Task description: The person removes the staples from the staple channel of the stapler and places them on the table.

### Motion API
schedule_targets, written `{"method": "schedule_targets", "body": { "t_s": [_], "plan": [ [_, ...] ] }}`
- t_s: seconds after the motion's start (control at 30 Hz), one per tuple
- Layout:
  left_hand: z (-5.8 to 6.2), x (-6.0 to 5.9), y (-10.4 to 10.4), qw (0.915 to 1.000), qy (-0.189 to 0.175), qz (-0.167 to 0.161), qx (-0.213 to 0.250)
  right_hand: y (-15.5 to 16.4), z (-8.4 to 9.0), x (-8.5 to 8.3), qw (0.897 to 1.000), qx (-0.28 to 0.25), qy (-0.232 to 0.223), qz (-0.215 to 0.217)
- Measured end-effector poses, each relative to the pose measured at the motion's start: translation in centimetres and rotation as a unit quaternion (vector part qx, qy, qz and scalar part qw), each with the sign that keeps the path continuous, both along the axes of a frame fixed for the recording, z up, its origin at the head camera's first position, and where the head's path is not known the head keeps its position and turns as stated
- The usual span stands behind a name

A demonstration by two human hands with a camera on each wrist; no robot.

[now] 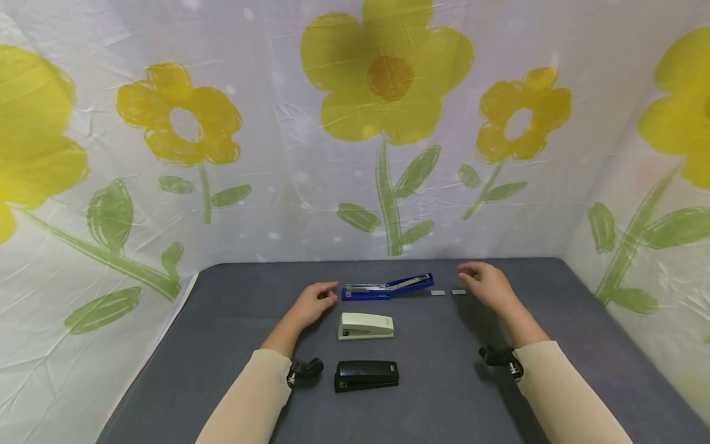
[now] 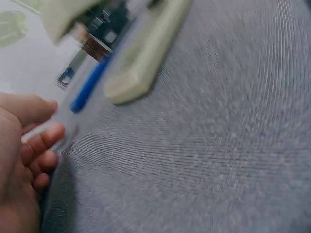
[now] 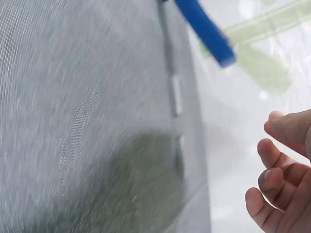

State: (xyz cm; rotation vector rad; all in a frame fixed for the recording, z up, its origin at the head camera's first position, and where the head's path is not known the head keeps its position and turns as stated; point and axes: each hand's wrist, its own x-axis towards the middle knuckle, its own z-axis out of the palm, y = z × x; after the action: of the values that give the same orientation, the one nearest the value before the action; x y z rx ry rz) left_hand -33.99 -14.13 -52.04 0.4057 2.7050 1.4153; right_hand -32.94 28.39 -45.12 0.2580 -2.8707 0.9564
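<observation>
The blue stapler (image 1: 386, 287) lies at the far side of the grey worktop (image 1: 222, 320) with its top arm swung up and back, so the staple channel is laid bare; that much looks done. Two short strips of staples (image 1: 437, 292) sit on the cloth just to its right, apart from it, and neither appears to be in the channel yet, so I'd judge the loading and closing are still to come.

The left hand (image 1: 314, 303) rests by the stapler's near-left end, fingers loosely curled and holding nothing, close to it though I can't tell if it touches. The right hand (image 1: 486, 285) hovers above the strips with fingers relaxed and spread a little, also holding nothing; the wrist views are blurred but show bare fingertips (image 3: 270, 180).

Nearer the person, a cream stapler (image 1: 365, 325) and a black stapler (image 1: 366, 375) lie closed in a row down the middle. They sit between the arms, not across either hand's way. A flowered sheet (image 1: 388, 123) hangs behind and at the sides
</observation>
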Motion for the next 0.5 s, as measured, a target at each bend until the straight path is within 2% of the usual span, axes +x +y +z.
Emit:
{"method": "schedule_targets", "body": {
  "t_s": [0.1,0.2,0.5],
  "plan": [
    [0.3,0.7,-0.3,0.9999,0.008,-0.002,-0.013,-1.1,0.9,0.4,1.000,-0.004,0.005,0.006],
    [0.7,1.6,-0.4,0.9987,0.024,-0.020,-0.039,-2.2,1.4,0.8,1.000,-0.011,0.006,0.012],
    [1.3,4.6,-0.5,0.9860,0.070,-0.086,-0.124,-7.3,1.9,2.2,0.998,-0.051,0.011,0.046]
  ]
}}
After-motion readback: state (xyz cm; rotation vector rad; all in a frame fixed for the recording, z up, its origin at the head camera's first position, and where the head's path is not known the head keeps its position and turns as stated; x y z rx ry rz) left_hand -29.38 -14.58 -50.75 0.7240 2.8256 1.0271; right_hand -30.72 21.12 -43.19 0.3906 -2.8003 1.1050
